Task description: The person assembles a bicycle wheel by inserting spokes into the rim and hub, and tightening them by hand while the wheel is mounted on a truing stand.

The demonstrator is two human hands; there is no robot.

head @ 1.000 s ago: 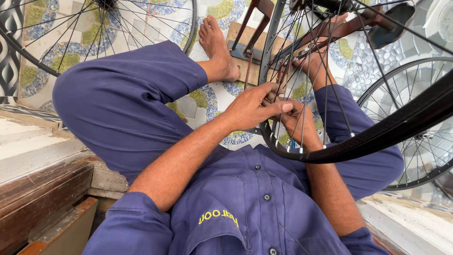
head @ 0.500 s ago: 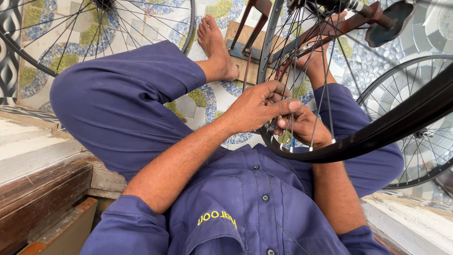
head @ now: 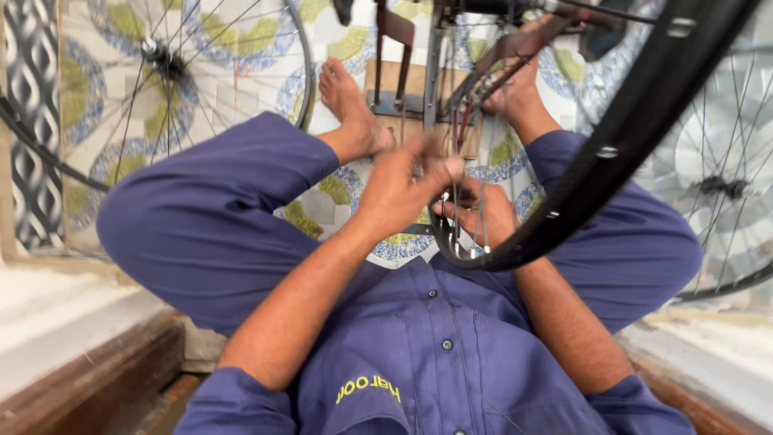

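Note:
I sit cross-legged in blue work clothes with a black bicycle rim (head: 612, 153) and its thin spokes (head: 471, 173) in front of my chest. The wheel hangs in a metal stand (head: 435, 72) between my bare feet. Blurred by motion, my left hand (head: 403, 189) has its fingertips pinched on a spoke just left of the rim's lowest part. Reaching in among the spokes, my right hand (head: 483, 216) sits inside the rim with fingers curled on them, and the rim partly hides it.
A second spoked wheel (head: 161, 56) lies on the patterned tile floor (head: 241, 89) at the upper left, and a third wheel (head: 717, 185) is at the right. A wooden board (head: 403, 89) supports the stand. A wooden step edge (head: 88, 379) runs along the lower left.
My left hand has risen slightly and shifted along the spokes, now blurred. The rim sweeps more steeply toward the upper right. My right hand stays inside the rim.

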